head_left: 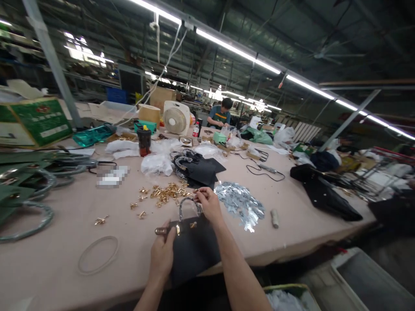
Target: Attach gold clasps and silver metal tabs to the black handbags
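A black handbag panel (194,255) with a looped, plastic-wrapped handle (180,208) is in front of me at the table's front edge. Gold hardware (178,230) sits near its top edge. My left hand (163,252) grips the panel's left side, and a short brown rod with a shiny end (161,231) sticks out between thumb and fingers. Above the panel's top right, my right hand (209,203) is closed in a pinch beside the handle; whatever small piece is at its fingertips is unclear. Just beyond lies a pile of gold fittings (167,193).
Thin silver metal strips (241,203) are heaped to the right, near a grey cylinder (275,218). Black panels (201,170) are stacked behind. Green bag pieces (19,181) and a clear ring (98,255) lie left. Across the table sits another person (220,114) near a fan (176,119).
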`<state>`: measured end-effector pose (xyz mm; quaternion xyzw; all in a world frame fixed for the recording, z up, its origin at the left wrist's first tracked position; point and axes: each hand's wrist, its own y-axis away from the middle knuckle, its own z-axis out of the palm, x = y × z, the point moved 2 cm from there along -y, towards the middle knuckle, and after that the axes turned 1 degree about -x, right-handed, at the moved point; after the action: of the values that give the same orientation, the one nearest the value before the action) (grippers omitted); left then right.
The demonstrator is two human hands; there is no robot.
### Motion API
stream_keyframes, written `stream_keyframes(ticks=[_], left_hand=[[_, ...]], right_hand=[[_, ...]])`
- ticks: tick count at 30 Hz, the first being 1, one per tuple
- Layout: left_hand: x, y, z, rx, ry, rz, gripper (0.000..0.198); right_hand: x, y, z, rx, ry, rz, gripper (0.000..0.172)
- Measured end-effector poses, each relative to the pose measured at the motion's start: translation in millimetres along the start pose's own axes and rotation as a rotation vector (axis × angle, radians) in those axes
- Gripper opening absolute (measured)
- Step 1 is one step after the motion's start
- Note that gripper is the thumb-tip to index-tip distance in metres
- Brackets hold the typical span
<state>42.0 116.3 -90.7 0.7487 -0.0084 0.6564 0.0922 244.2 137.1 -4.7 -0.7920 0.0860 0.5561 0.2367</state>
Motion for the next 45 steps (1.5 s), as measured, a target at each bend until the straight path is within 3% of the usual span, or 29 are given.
stream_keyframes(ticks=[2, 4, 10, 14, 16, 19, 22, 25, 27, 32, 35, 40, 42, 45], left_hand=[[3.4, 3.8, 0.9, 0.033, -0.070, -0.003, 0.060], [7.1, 7.8, 2.3, 0.058, -0.150, 0.002, 0.060], [13.6, 4.3, 5.3, 0.118, -0.222, 0.230, 0.045], [36.0, -11.5, 3.0, 0.234, -0.415, 0.576, 0.048], [55.1, -21.4, 9.3, 0.127, -0.520, 0.776, 0.051], [78.6, -36.6, 32.1, -0.269, -0.665, 0.909, 0.055], [86.6, -48.7, 59.3, -0.605, -0.793, 0.839, 0.048], [87.9, -57.0, 79.3, -0.687, -0.842, 0.768, 0.026], [90.6, -60.6, 88.1, -0.702, -0.851, 0.754, 0.012], [104.8, -64.4, 100.5, -0.734, -0.870, 0.717, 0.013], [109.0, -62.0, 103.4, -0.676, -0.884, 0.646, 0.008], [108.3, -57.5, 106.6, -0.482, -0.815, 0.513, 0.023], [108.3, -56.0, 110.4, -0.458, -0.756, 0.481, 0.027], [108.9, -50.1, 118.3, -0.492, -0.630, 0.461, 0.049]], right_hand=[[10.7, 18.6, -21.4, 0.136, -0.351, 0.076, 0.026], [24.6, 41.9, -37.6, 0.220, -0.527, 0.153, 0.030], [62.8, 96.7, -49.4, 0.185, -0.552, 0.311, 0.031], [70.5, 104.8, -47.6, 0.161, -0.492, 0.289, 0.032], [70.3, 104.3, -47.3, 0.157, -0.447, 0.272, 0.031], [69.8, 103.5, -47.6, 0.170, -0.417, 0.264, 0.032], [69.6, 104.9, -48.2, 0.184, -0.400, 0.253, 0.034], [68.4, 107.7, -49.2, 0.203, -0.359, 0.236, 0.036], [66.0, 109.1, -49.4, 0.210, -0.322, 0.217, 0.034], [57.3, 109.8, -47.4, 0.190, -0.235, 0.194, 0.030], [54.7, 109.9, -46.1, 0.179, -0.221, 0.189, 0.030], [54.3, 111.8, -40.3, 0.124, -0.178, 0.186, 0.030], [52.1, 112.4, -36.9, 0.102, -0.105, 0.156, 0.028], [46.0, 112.5, -32.9, 0.076, 0.037, 0.065, 0.021]])
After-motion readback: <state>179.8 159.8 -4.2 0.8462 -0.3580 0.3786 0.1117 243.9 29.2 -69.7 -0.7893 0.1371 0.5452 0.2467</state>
